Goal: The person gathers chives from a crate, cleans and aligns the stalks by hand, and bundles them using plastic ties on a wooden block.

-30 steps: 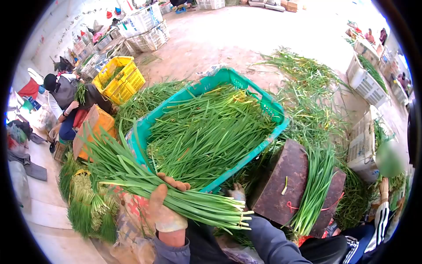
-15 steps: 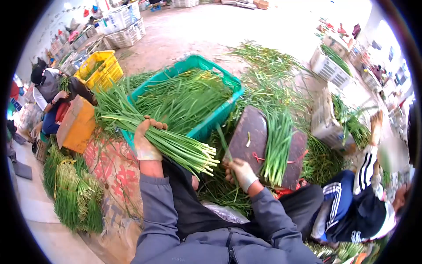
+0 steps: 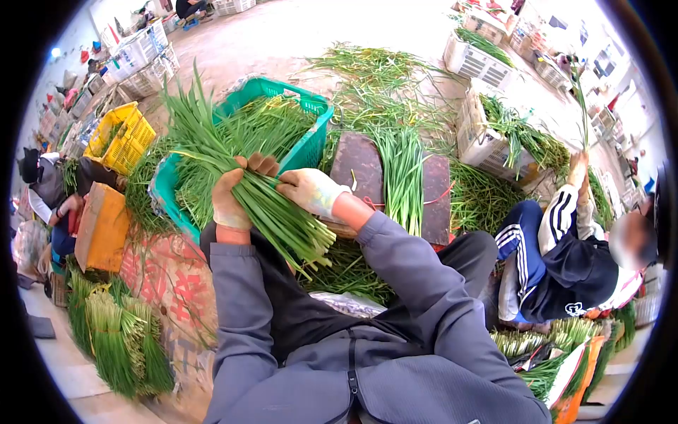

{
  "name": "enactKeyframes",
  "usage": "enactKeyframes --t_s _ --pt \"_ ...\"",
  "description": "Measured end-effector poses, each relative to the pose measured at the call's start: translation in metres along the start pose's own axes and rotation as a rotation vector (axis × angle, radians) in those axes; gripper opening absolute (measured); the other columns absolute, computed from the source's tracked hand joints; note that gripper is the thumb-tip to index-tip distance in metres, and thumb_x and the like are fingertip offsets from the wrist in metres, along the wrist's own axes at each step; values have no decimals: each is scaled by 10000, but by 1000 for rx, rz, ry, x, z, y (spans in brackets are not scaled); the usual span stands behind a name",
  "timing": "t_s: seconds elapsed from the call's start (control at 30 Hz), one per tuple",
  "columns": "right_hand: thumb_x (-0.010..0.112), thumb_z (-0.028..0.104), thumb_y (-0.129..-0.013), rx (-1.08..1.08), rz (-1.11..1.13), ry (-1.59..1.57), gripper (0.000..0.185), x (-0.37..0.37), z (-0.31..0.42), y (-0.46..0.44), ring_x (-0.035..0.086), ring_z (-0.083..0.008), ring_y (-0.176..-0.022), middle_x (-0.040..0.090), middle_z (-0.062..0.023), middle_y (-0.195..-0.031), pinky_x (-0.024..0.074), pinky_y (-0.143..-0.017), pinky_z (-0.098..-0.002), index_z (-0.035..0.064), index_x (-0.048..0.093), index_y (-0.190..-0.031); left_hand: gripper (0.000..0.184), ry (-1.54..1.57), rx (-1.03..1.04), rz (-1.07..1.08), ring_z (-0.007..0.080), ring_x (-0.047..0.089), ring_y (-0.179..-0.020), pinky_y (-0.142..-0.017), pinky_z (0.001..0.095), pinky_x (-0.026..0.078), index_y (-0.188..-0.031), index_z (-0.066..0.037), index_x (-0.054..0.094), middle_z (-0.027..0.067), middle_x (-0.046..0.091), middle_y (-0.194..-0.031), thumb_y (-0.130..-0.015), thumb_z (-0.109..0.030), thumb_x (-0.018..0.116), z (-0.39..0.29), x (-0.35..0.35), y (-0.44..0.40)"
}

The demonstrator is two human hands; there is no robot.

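Note:
A thick bunch of green garlic chives (image 3: pixel 286 222) lies slantwise over my lap, its pale cut ends toward the lower right. My left hand (image 3: pixel 233 198), in a stained light glove, is wrapped round the middle of it. My gloved right hand (image 3: pixel 311 191) has come to the bunch's right side, with its fingers closed on some of the stalks. Right of it, another bunch of chives (image 3: pixel 402 173) rests on a dark board (image 3: pixel 359 164) with a red tie (image 3: pixel 441 192) under it. Behind my hands stands a green crate (image 3: pixel 323 127) full of loose chives.
A yellow crate (image 3: pixel 134 145) and an orange box (image 3: pixel 102 227) stand left, by a seated person (image 3: pixel 53 187). Tied bundles (image 3: pixel 123 332) lie lower left. At right another person (image 3: pixel 572 265) lifts chives beside a white crate (image 3: pixel 473 131). Loose leaves (image 3: pixel 381 71) litter the floor.
My right hand has moved left and up from beside the board to the bunch in my left hand. The bunch is tilted more steeply, and the view has shifted.

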State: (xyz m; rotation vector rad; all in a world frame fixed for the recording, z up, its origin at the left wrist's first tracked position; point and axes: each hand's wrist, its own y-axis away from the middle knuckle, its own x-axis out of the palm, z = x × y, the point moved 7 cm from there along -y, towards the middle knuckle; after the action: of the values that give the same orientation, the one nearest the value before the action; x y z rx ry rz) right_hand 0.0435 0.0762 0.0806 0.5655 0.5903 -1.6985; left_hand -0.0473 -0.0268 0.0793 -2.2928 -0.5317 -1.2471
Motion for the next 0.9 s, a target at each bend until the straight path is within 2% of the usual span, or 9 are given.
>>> enactKeyframes --t_s 0.03,0.1,0.13,0.23,0.4,0.63,0.7,0.83,0.9 --pt "600 284 -934 -3 10 2 328 -1 -3 10 648 -407 -920 684 -218 -953 513 -837 -447 18 660 -1116 170 3 9 -6 350 608 -1141 -1073 529 421 -1011 -91 619 137 658 -1167 -856 -159 600 -4 -5 1" --pt "618 286 -926 34 -94 108 322 -12 -12 38 649 -392 -949 681 -200 -994 517 -842 -439 30 663 -1115 153 -124 72 -175 242 651 -926 -1008 479 470 -995 -103 633 43 655 -958 -857 -169 622 -17 -24 6" --pt "646 261 -907 9 -201 151 299 -23 -7 55 646 -382 -958 672 -185 -1019 521 -842 -434 48 669 -1115 136 -115 130 -282 240 634 -790 -946 501 503 -994 -72 597 71 635 -888 -867 -106 567 -24 -22 8" --pt "729 163 -823 -257 -392 166 254 -34 14 101 646 -340 -919 658 -128 -997 538 -796 -416 99 691 -1066 155 -93 135 -274 231 657 -809 -966 473 501 -1005 -80 624 58 660 -910 -862 -137 609 -33 -30 7" --pt "766 184 -771 -353 -79 271 367 3 48 119 624 -329 -854 628 -113 -928 525 -725 -410 176 680 -1128 166 -107 137 -317 241 654 -795 -968 479 491 -1023 -76 602 61 653 -893 -863 -120 605 -31 -33 4" --pt "653 229 -852 -258 -81 115 94 16 -8 151 644 -310 -841 625 -90 -856 530 -714 -419 161 704 -892 156 -136 180 -320 258 661 -787 -920 496 514 -1012 -64 616 82 662 -897 -865 -116 618 -45 -40 10" --pt "669 236 -850 -127 429 265 119 47 -40 170 660 -310 -849 661 -97 -869 532 -730 -418 153 718 -919 154 -146 208 -276 252 670 -793 -925 495 511 -1012 -66 618 78 663 -895 -870 -127 628 -52 -41 9" --pt "682 222 -864 -8 -185 -139 163 -20 -20 148 679 -311 -879 705 -129 -943 544 -781 -383 86 727 -943 195 -91 204 -172 230 671 -812 -956 474 486 -1053 -69 599 61 660 -940 -878 -145 642 -47 -34 7" --pt "676 218 -884 -37 -242 -43 184 -20 -7 128 673 -330 -863 698 -146 -928 536 -779 -388 55 718 -956 200 -132 194 -184 221 659 -821 -963 453 474 -1054 -79 593 48 651 -941 -875 -151 645 -40 -27 7"
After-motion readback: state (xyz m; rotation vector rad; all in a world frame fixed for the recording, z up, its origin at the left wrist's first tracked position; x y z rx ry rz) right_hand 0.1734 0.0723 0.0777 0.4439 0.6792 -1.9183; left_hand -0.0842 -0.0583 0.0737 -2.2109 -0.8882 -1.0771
